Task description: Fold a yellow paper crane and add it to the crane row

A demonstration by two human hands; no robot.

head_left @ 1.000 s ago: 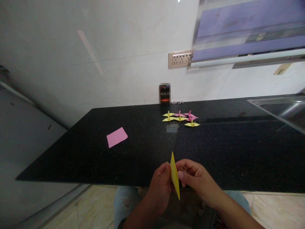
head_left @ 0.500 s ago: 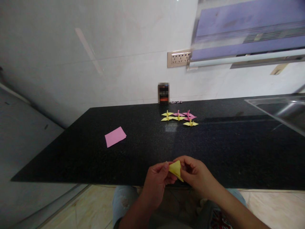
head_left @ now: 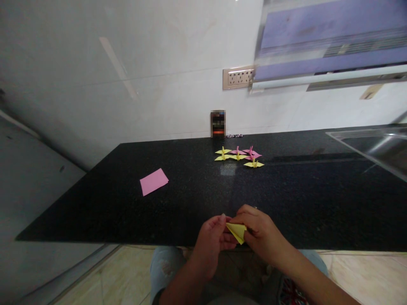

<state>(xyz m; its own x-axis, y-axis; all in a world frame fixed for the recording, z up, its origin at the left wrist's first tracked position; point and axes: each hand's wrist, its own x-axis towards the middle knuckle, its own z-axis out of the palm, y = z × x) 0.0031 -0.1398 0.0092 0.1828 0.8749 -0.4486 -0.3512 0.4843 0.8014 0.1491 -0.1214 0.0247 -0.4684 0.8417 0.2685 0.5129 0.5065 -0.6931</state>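
Note:
A piece of yellow origami paper (head_left: 237, 231), folded into a pointed triangular shape, is held between both hands near the counter's front edge. My left hand (head_left: 213, 239) pinches its left tip, with the thumb on top and fingers beneath. From the right, my right hand (head_left: 259, 228) grips the paper's other side, its fingers reaching over the top edge. Farther back on the counter stands a group of several folded paper cranes, some yellow (head_left: 254, 164), some pink (head_left: 252, 155). A pink square of paper (head_left: 154, 182) lies flat to the left.
The black stone countertop (head_left: 190, 195) runs along a white tiled wall. Against that wall stands a small dark device (head_left: 218, 124) with a blurred face, beside a beaded strand (head_left: 234, 136). A metal sink (head_left: 381, 144) is at the right, and a socket panel (head_left: 238, 78) above.
The yellow paper has turned in the hands and now points down at its lower right. My right hand's fingers have shifted left over its top edge.

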